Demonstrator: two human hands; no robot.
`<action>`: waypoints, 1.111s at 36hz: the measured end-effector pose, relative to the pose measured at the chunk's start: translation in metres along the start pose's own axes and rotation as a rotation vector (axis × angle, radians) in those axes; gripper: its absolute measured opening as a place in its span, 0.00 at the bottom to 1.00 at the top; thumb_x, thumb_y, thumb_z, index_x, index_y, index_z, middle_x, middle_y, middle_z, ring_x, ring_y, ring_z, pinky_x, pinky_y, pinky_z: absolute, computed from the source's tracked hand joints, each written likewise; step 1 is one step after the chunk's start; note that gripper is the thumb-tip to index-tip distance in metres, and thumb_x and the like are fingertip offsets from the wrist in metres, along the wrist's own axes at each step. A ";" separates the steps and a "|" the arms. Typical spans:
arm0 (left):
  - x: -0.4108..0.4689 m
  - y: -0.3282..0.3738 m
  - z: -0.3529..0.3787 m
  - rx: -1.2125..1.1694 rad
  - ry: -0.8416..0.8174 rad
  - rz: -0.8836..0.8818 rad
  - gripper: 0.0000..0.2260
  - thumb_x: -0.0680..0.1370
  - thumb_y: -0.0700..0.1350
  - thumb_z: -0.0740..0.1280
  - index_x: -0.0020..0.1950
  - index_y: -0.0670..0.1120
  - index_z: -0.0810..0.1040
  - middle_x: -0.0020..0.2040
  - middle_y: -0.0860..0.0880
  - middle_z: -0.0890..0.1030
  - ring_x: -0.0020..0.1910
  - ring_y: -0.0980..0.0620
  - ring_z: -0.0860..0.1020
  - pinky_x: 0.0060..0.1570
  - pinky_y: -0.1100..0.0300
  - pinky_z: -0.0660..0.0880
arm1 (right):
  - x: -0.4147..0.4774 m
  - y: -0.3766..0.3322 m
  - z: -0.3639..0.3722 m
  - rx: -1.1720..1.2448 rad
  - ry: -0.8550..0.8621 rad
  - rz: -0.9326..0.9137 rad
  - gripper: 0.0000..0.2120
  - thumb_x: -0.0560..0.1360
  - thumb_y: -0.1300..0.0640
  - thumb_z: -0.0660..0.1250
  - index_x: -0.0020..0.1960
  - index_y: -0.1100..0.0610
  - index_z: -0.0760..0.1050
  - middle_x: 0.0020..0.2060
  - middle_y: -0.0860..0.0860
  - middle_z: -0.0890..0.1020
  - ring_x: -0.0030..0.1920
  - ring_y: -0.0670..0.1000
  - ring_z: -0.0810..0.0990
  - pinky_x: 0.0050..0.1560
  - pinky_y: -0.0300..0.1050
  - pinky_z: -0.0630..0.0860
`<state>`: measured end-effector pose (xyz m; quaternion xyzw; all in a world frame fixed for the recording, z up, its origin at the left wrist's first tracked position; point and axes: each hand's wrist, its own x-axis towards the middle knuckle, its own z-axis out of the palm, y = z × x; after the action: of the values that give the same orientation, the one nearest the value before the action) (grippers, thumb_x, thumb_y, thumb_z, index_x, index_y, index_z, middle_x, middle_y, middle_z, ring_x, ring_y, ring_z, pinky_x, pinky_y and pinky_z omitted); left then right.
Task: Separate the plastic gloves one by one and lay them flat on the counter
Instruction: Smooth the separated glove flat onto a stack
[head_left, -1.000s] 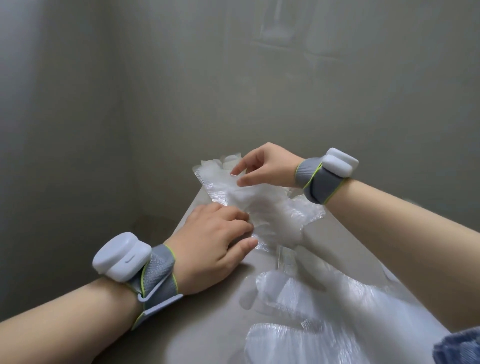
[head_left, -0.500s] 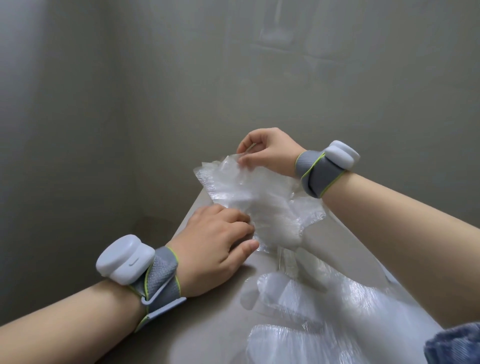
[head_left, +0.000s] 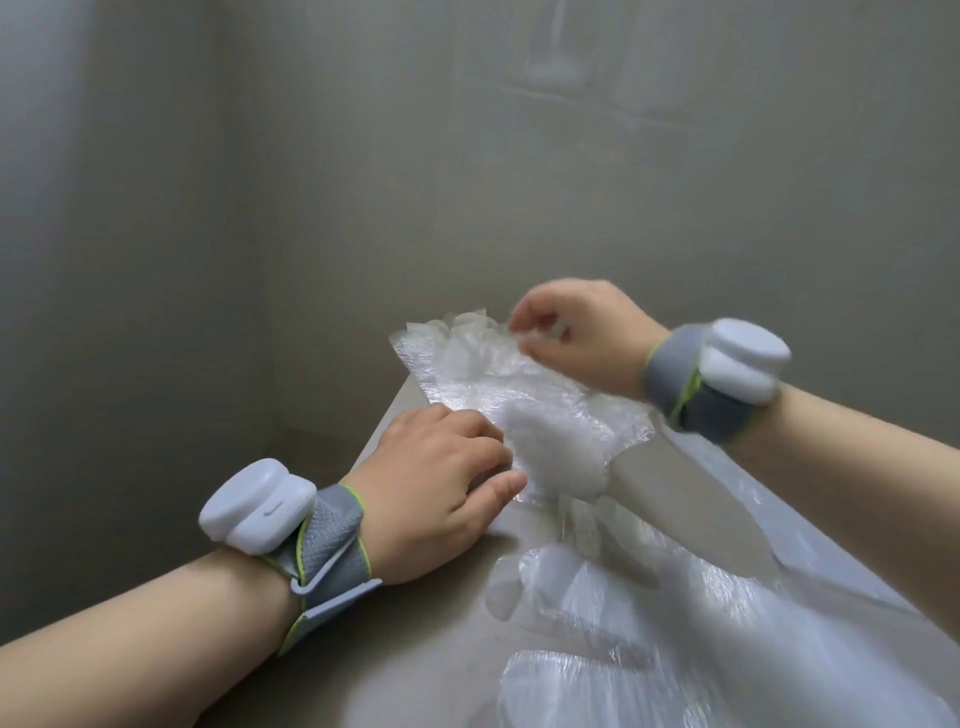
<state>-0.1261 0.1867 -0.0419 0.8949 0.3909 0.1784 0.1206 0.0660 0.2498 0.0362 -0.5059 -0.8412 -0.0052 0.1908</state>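
Flattened gloves (head_left: 649, 634) lie at 5 o'clock on the counter (head_left: 415, 654). Left hand (head_left: 441, 493) still pins the glove pile (head_left: 550, 447) at centre, fingers curled; pinching or just pressing, can't tell. Right hand (head_left: 576, 338) has shifted from mid-pile to its 12 o'clock edge and pinches the top glove (head_left: 467, 335), blurred. Likely the next peel starting.

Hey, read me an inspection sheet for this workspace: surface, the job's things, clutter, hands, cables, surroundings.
Surface: grey counter, set into a wall corner.
Job's things: crumpled glove stack at the far end; flat gloves laid nearer, to the right.
Clutter: nothing seen.
Hands: left hand curled on the stack's near edge, holding it down; right hand pinches its far edge, blurred.
Cables: nothing seen.
Surroundings: bare grey walls; a white wrist unit strapped on each arm.
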 end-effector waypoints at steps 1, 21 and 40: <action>0.000 0.000 0.000 0.004 0.001 -0.001 0.31 0.73 0.65 0.41 0.57 0.55 0.78 0.59 0.57 0.74 0.59 0.51 0.71 0.63 0.52 0.64 | -0.011 -0.005 0.001 0.024 -0.053 -0.081 0.07 0.72 0.60 0.67 0.48 0.55 0.82 0.40 0.45 0.80 0.40 0.43 0.76 0.46 0.30 0.72; -0.002 -0.002 0.002 -0.017 0.025 0.014 0.27 0.75 0.64 0.45 0.56 0.54 0.79 0.59 0.58 0.75 0.59 0.52 0.72 0.62 0.52 0.66 | -0.031 0.031 0.022 -0.167 -0.153 0.308 0.19 0.80 0.60 0.53 0.70 0.60 0.67 0.68 0.56 0.71 0.69 0.55 0.67 0.66 0.42 0.59; 0.067 -0.024 -0.032 -0.025 0.209 -0.341 0.12 0.71 0.53 0.70 0.52 0.51 0.79 0.50 0.51 0.79 0.50 0.48 0.77 0.52 0.57 0.73 | -0.077 -0.012 0.027 -0.112 -0.231 0.131 0.32 0.70 0.40 0.44 0.61 0.53 0.76 0.57 0.51 0.77 0.55 0.56 0.76 0.56 0.51 0.73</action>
<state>-0.1127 0.2552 -0.0068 0.7907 0.5450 0.2520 0.1191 0.0789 0.1844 -0.0118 -0.5667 -0.8212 0.0189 0.0640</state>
